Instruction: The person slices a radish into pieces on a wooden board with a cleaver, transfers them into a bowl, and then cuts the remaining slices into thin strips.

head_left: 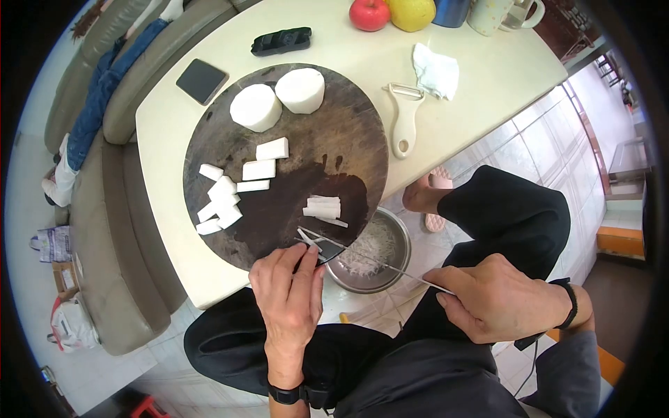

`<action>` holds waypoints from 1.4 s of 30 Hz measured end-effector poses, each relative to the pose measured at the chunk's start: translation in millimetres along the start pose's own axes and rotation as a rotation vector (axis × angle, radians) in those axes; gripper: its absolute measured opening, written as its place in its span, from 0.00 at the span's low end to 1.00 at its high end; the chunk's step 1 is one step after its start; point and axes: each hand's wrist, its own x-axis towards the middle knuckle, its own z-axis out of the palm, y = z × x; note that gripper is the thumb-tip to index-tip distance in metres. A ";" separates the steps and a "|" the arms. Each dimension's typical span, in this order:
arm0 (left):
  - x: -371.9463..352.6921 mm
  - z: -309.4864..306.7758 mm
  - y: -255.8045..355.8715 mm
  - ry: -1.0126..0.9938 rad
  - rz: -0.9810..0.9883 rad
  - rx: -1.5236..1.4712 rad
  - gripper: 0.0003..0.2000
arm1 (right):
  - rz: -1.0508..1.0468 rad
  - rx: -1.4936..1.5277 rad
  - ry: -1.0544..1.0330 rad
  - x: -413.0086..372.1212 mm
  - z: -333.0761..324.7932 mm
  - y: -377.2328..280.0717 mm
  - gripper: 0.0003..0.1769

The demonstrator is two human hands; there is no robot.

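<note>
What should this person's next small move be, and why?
Probably curl the bare left hand's fingertips back slightly before any cut: they sit close beside the thin metal knife in the bare right hand, with slim white strips between them, near the round dark wooden board's edge.

Your round board (279, 157) at centre looks like rough, dark wood. Lower centre, your bowl (404, 240) is glossy metal.
</note>
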 end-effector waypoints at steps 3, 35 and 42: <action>3.3 -2.9 -1.9 -0.041 -0.003 0.021 0.18 | 0.001 -0.036 -0.029 1.7 -1.4 -2.0 0.16; 2.4 1.3 -2.9 -0.072 -0.036 0.005 0.22 | 0.214 0.172 -0.153 -2.4 -29.9 -16.1 0.05; 6.0 5.3 4.1 -0.054 -0.035 0.010 0.21 | 0.191 0.140 -0.096 -1.5 -28.2 -15.4 0.05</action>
